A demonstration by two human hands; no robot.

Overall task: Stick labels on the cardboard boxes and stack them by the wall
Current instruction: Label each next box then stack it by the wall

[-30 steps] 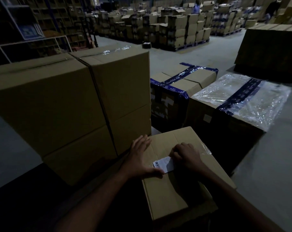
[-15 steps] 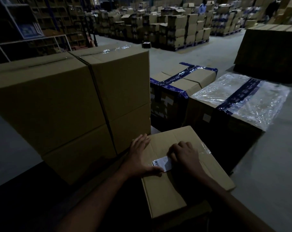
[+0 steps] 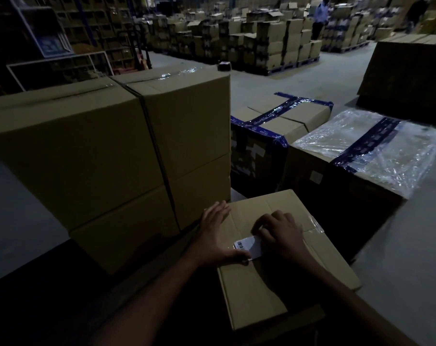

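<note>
A white label [image 3: 246, 246] with a barcode at its left end is lying on top of a small box [image 3: 274, 275] in the lower middle of the view. The left hand [image 3: 217, 236] is resting on the box's left edge, fingers straight and pointing away from the person, with the thumb pressing on the label's near left corner. The right hand [image 3: 281, 233] is sitting over the label's right end, fingers curled with the tips pressing down on the label; whether they are pinching it cannot be told. Clear tape [image 3: 314, 224] is shining at the box's right edge, just beside the right hand.

Just left of the box, two tall stacks of plain boxes [image 3: 107, 156] are standing side by side, touching each other. Behind the small box, a box with blue tape [image 3: 279, 128] is sitting on the floor [image 3: 299, 78]. To its right, touching it, a box under clear plastic wrap [image 3: 371, 151] is carrying a dark blue strip across its top. A dark, large box [image 3: 406, 76] is standing at the far right. Far back, pallets of stacked boxes [image 3: 269, 43] are filling the hall, and a person in a light shirt [image 3: 320, 13] is standing among them. Shelving [image 3: 62, 33] is rising at the upper left.
</note>
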